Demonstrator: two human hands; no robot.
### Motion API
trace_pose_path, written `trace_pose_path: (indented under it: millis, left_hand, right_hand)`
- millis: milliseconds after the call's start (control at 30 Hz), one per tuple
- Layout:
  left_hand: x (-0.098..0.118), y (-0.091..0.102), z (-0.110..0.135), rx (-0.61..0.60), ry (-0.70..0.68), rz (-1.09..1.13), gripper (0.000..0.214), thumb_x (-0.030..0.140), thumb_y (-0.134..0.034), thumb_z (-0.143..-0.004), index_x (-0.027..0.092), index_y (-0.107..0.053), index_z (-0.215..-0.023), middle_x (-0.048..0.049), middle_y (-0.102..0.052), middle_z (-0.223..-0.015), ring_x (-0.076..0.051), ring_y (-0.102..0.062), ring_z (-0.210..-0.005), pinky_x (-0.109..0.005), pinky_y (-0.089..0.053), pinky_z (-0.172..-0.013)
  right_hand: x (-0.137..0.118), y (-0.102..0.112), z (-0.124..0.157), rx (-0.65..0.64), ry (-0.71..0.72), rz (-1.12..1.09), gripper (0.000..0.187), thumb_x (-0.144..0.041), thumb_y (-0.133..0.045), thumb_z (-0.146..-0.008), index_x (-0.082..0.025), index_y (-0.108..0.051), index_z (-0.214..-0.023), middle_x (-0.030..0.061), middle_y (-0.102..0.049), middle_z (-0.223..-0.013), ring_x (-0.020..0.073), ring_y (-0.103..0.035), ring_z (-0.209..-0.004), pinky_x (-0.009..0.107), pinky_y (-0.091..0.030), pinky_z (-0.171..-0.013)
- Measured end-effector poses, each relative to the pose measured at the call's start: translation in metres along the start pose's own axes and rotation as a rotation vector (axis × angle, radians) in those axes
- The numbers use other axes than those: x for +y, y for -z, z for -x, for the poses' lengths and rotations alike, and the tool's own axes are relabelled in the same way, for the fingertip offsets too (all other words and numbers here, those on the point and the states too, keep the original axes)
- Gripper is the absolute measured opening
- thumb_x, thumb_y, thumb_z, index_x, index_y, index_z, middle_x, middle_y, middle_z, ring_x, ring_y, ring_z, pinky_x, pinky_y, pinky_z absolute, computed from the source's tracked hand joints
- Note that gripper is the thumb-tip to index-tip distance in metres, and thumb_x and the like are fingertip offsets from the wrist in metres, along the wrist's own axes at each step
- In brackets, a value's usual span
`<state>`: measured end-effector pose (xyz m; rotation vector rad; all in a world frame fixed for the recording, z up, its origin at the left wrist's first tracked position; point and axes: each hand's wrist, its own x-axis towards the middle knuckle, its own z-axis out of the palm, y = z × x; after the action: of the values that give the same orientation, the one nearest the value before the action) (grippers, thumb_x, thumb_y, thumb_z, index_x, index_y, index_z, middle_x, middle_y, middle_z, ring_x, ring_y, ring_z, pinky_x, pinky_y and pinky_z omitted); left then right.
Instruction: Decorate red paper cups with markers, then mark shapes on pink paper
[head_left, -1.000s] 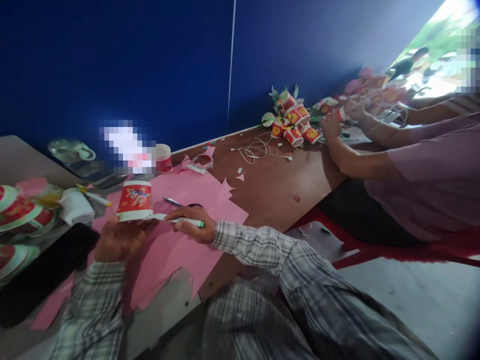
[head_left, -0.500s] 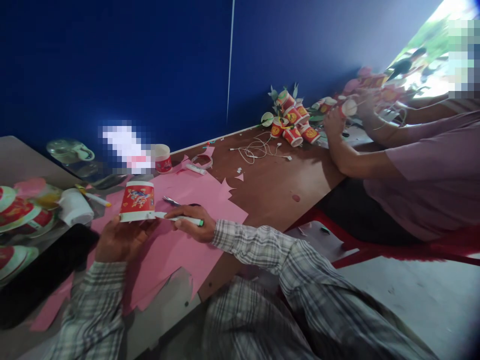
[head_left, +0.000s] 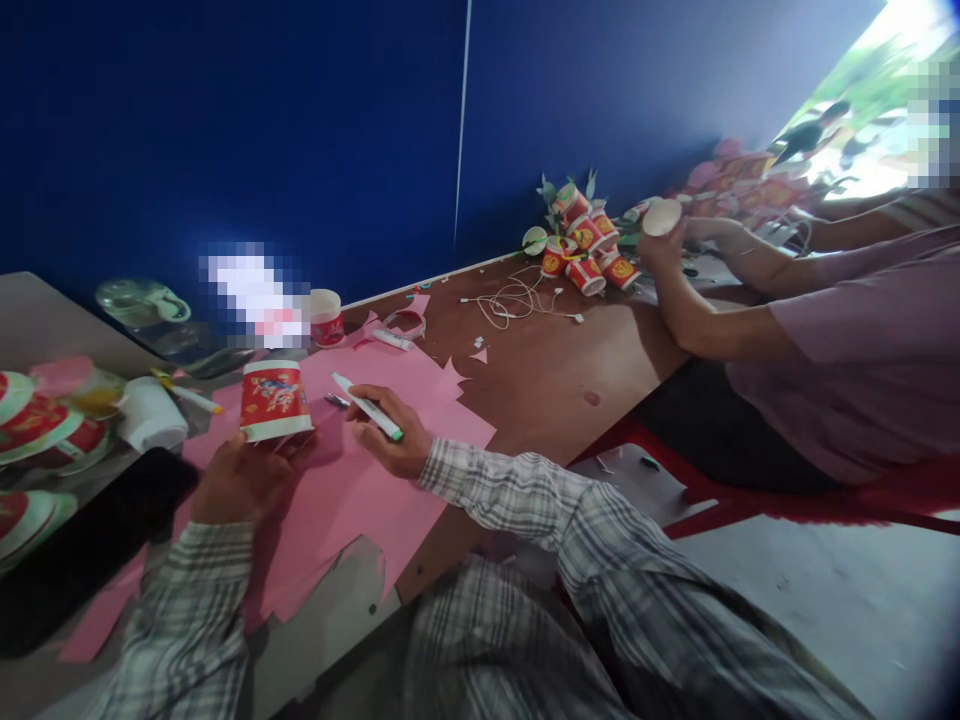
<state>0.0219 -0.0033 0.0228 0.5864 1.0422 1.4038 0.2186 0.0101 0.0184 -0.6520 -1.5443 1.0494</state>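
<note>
Over the pink paper (head_left: pixel 337 510): a red-and-white paper cup (head_left: pixel 276 400), held up with its narrower end on top and what looks like its mouth turned down.
Left hand (head_left: pixel 251 475): palm up below the cup, fingers grasping its lower rim; the far fingers are partly hidden.
Right hand (head_left: pixel 394 430): grasping a white pen-shaped tool (head_left: pixel 367 406) with a green end; its other end points up toward the cup, near but not touching.
Scissors (head_left: pixel 336 400): metal blades on the paper, just beyond the right fingers, the rest hidden behind that hand.
Step in hand: it looks like work on the cup with the tool, at a pause between touches; whether anything has been applied is too small to tell.
Next move: any further touch on the cup would call for a steady left grasp and a small, controlled shift of the tool leftward.
Brown tabletop (head_left: pixel 525 375): white earphones (head_left: pixel 510 305) lie coiled near a pile of printed cups (head_left: pixel 589 240).
Farther right: a co-worker in a pinkish sleeve (head_left: pixel 832 310) holds another cup (head_left: pixel 663 217), its mouth facing this way.
</note>
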Motion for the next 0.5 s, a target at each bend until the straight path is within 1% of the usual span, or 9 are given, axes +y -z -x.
trace_pose_path:
  millis: [67,133,167,300,367,400,500]
  left_hand:
    - [0.000,0.001,-0.002,0.013,0.011,-0.040,0.046,0.050,-0.054,-0.058,0.023,-0.058,-0.095,-0.0011,-0.068,-0.085,-0.019,-0.059,-0.086,-0.036,-0.053,-0.073]
    - [0.001,0.001,-0.003,0.009,0.010,-0.067,0.050,0.049,-0.057,-0.055,0.021,-0.058,-0.097,-0.0024,-0.067,-0.089,-0.018,-0.059,-0.086,-0.032,-0.053,-0.071]
    - [0.001,0.001,-0.003,0.003,0.007,-0.081,0.052,0.047,-0.059,-0.054,0.021,-0.057,-0.099,-0.0028,-0.066,-0.092,-0.017,-0.059,-0.085,-0.031,-0.052,-0.071]
    - [-0.004,0.002,-0.004,-0.024,-0.060,-0.164,0.058,0.041,-0.063,-0.050,0.024,-0.053,-0.105,-0.0033,-0.064,-0.100,-0.017,-0.058,-0.083,-0.031,-0.050,-0.069]
    - [-0.008,0.003,-0.006,-0.015,-0.125,-0.281,0.061,0.042,-0.064,-0.049,0.026,-0.052,-0.106,-0.0036,-0.063,-0.100,-0.018,-0.058,-0.083,-0.032,-0.049,-0.068]
    - [-0.011,0.005,-0.007,-0.008,-0.172,-0.409,0.064,0.045,-0.063,-0.049,0.028,-0.049,-0.109,-0.0033,-0.062,-0.100,-0.018,-0.057,-0.083,-0.033,-0.048,-0.069]
    - [-0.017,0.007,-0.008,0.009,-0.238,-0.563,0.076,0.046,-0.067,-0.043,0.027,-0.045,-0.113,-0.0045,-0.058,-0.107,-0.021,-0.054,-0.091,-0.037,-0.045,-0.078]
  right_hand:
    - [0.000,-0.001,-0.002,0.043,-0.014,-0.025,0.043,-0.036,-0.049,-0.080,-0.016,-0.050,-0.118,0.0052,-0.065,-0.098,0.0144,-0.062,-0.083,0.032,-0.050,-0.077]
    - [0.001,-0.001,-0.003,0.052,-0.023,-0.041,0.045,-0.041,-0.048,-0.078,-0.019,-0.051,-0.117,0.0023,-0.066,-0.101,0.0162,-0.064,-0.087,0.034,-0.050,-0.079]
    - [0.003,-0.002,-0.003,0.043,-0.023,-0.039,0.046,-0.041,-0.048,-0.079,-0.019,-0.050,-0.119,0.0029,-0.066,-0.103,0.0171,-0.064,-0.089,0.035,-0.050,-0.081]
    - [0.008,-0.002,-0.002,-0.008,0.005,0.027,0.047,-0.028,-0.049,-0.082,-0.017,-0.039,-0.127,0.0126,-0.062,-0.113,0.0211,-0.063,-0.103,0.039,-0.051,-0.092]
    - [0.011,-0.002,-0.002,-0.024,-0.001,0.039,0.049,-0.022,-0.050,-0.082,-0.019,-0.036,-0.128,0.0137,-0.061,-0.116,0.0219,-0.062,-0.107,0.041,-0.050,-0.094]
    - [0.012,-0.002,-0.002,-0.029,-0.011,0.032,0.049,-0.021,-0.051,-0.081,-0.020,-0.036,-0.128,0.0134,-0.060,-0.117,0.0223,-0.062,-0.107,0.041,-0.050,-0.094]
    - [0.015,-0.003,-0.004,-0.043,-0.034,-0.037,0.050,-0.020,-0.051,-0.082,-0.020,-0.034,-0.129,0.0143,-0.058,-0.120,0.0224,-0.063,-0.106,0.041,-0.050,-0.095]
